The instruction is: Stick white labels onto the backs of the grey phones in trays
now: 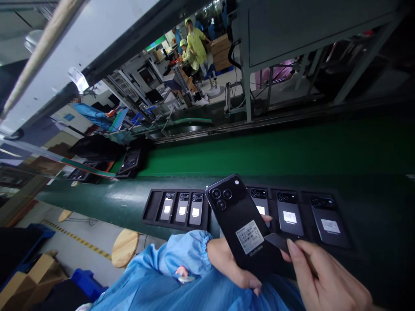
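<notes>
Grips both closed: the left hand (231, 263) wraps a black Blackview smartphone (241, 224), held over a black slotted tray (152, 207) of phones (196, 209) on the green conveyor (292, 147), while the right hand (327, 276) pinches a dark sheet (275, 242) at the smartphone's edge.

A black smartphone (241, 224), held up in the left hand (230, 263), stands in front of the middle of a long black plastic tray (149, 216), blocking any straight reach to the compartments behind it. A flat dark card (277, 242), pinched in the right hand (327, 276), bridges the gap between phone and hand. The phones lying flat in the tray leave room above them for a hand to pass. Beyond lies a wide stretch of green conveyor belt (275, 151), bounded far off by a grey metal machine frame (248, 86). Dark stacked items (129, 162) obstruct the belt at left.
</notes>
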Action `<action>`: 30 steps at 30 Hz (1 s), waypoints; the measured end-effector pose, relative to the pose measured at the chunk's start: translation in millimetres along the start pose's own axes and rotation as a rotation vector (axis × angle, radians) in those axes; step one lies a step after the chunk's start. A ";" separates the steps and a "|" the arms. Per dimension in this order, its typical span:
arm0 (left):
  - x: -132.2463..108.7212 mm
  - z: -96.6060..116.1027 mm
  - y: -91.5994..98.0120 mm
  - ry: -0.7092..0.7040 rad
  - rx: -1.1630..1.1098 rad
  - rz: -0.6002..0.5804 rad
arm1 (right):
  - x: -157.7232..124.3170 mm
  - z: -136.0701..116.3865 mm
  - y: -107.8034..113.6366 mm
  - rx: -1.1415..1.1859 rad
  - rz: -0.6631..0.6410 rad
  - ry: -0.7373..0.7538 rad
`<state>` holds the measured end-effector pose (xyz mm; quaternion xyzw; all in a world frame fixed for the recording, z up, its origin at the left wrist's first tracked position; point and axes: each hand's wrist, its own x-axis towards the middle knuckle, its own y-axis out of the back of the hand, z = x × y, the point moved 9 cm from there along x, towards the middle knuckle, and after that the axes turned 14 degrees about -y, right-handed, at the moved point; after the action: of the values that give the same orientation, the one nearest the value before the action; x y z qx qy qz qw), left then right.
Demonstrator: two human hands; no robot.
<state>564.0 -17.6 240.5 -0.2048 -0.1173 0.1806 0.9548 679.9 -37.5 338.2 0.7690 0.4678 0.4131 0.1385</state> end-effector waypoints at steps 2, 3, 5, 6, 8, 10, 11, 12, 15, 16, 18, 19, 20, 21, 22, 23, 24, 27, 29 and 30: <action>3.3 12.6 -4.2 -0.154 0.002 -0.031 | -1.8 1.0 2.2 0.002 0.004 -0.002; 3.6 16.2 -5.6 -0.199 0.009 -0.040 | -2.6 1.3 3.1 0.001 0.005 -0.001; 3.1 15.4 -7.8 -0.197 0.024 -0.056 | -3.9 1.3 4.7 0.003 0.002 0.003; 2.6 12.7 -8.4 -0.170 0.028 -0.057 | -4.3 0.8 5.9 0.008 0.004 0.010; 2.3 9.0 -10.2 -0.132 0.024 -0.057 | -4.7 -0.2 8.6 0.023 0.010 0.022; 3.7 9.4 -12.7 -0.129 0.010 -0.053 | -4.8 -1.1 11.4 0.039 0.019 0.032; 5.1 11.9 -14.5 -0.145 -0.001 -0.053 | -4.7 -0.8 11.9 0.046 0.015 0.030; 6.8 15.2 -16.4 -0.166 -0.012 -0.054 | -4.6 -0.1 11.6 0.052 0.003 0.023; 11.2 21.0 -23.4 -0.155 -0.026 -0.072 | -5.4 2.6 11.4 0.082 -0.030 0.003; 12.1 20.8 -25.3 -0.129 -0.024 -0.077 | -5.9 3.8 11.7 0.093 -0.039 -0.006; 13.0 18.2 -25.6 -0.071 -0.030 -0.051 | -7.0 5.4 12.3 0.106 -0.056 -0.016; 13.2 16.4 -24.8 -0.049 -0.040 -0.028 | -7.3 5.8 12.7 0.112 -0.065 -0.016; 13.3 14.4 -23.7 -0.034 -0.052 -0.004 | -7.5 5.7 13.6 0.118 -0.068 -0.010; 13.2 11.7 -23.0 -0.019 -0.063 0.013 | -7.6 5.2 14.5 0.124 -0.070 -0.001; 13.1 8.7 -23.2 -0.004 -0.077 0.017 | -7.4 4.7 15.6 0.135 -0.070 0.008; 12.8 5.5 -23.4 0.010 -0.093 0.020 | -7.1 4.5 16.3 0.145 -0.071 0.014; 12.5 2.5 -23.5 0.024 -0.104 0.020 | -6.6 4.6 16.7 0.157 -0.073 0.015; 13.1 5.3 -26.2 -0.039 -0.125 -0.030 | -6.2 5.7 15.6 0.181 -0.089 0.006; 13.5 13.8 -31.5 -0.118 -0.116 -0.111 | -7.5 4.6 16.1 0.162 -0.082 0.017; 13.5 15.6 -32.7 -0.122 -0.089 -0.133 | -8.5 3.7 17.6 0.133 -0.065 0.025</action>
<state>581.3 -34.6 270.5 -0.2273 -0.1962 0.1234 0.9458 691.5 -53.2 342.2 0.7556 0.5205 0.3861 0.0945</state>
